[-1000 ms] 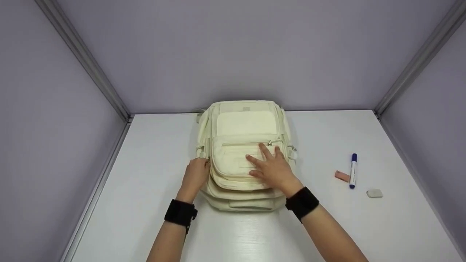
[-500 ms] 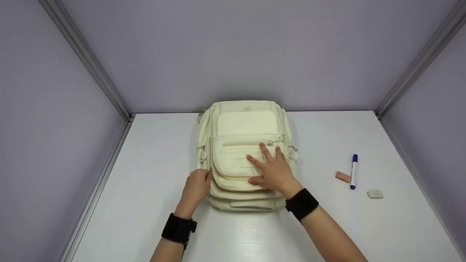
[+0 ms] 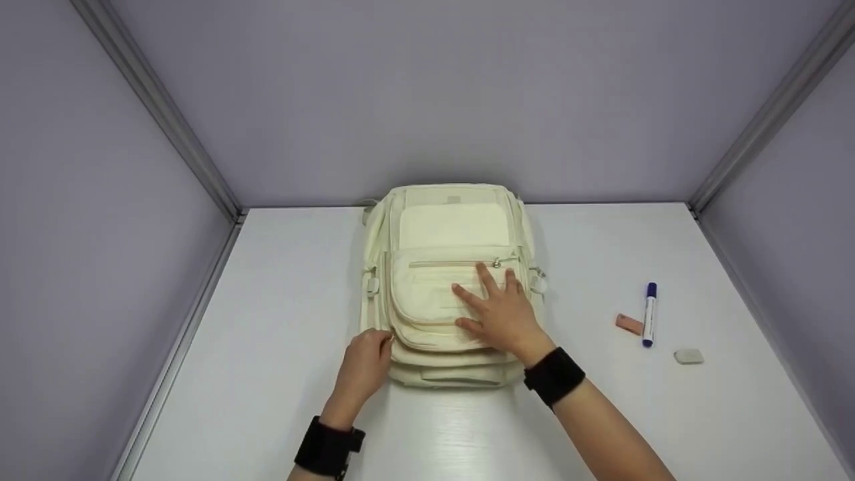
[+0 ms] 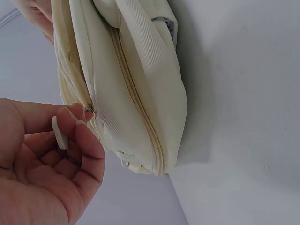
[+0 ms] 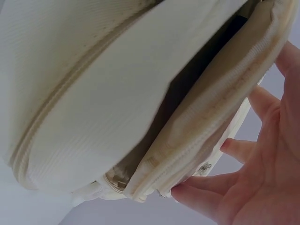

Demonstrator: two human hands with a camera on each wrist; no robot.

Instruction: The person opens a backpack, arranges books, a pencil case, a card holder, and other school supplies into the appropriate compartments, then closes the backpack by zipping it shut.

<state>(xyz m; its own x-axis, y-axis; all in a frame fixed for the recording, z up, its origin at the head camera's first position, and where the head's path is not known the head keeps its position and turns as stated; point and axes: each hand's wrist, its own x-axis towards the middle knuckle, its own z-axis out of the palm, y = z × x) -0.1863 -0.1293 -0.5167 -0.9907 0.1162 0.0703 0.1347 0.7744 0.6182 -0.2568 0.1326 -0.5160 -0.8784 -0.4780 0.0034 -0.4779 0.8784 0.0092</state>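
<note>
A cream backpack (image 3: pixel 449 234) lies flat on the white table (image 3: pixel 280 300), front pockets up. My left hand (image 3: pixel 366 361) is at its near left corner and pinches a white zipper pull (image 4: pixel 60 133) on the side zip. My right hand (image 3: pixel 497 307) lies flat on the front pocket with fingers spread, pressing it down. In the right wrist view the pocket (image 5: pixel 201 112) gapes open beside those fingers (image 5: pixel 243 150), dark inside. The left wrist view shows the backpack's side (image 4: pixel 140 89) with a closed zip running along it.
To the right on the table lie a blue-capped marker (image 3: pixel 648 314), a pink eraser (image 3: pixel 628 324) and a small grey eraser (image 3: pixel 688 356). Lilac walls with metal corner rails enclose the table on three sides.
My left hand has drawn the zipper pull along the backpack's left side toward me, from mid-side to the near corner. The right hand has stayed put.
</note>
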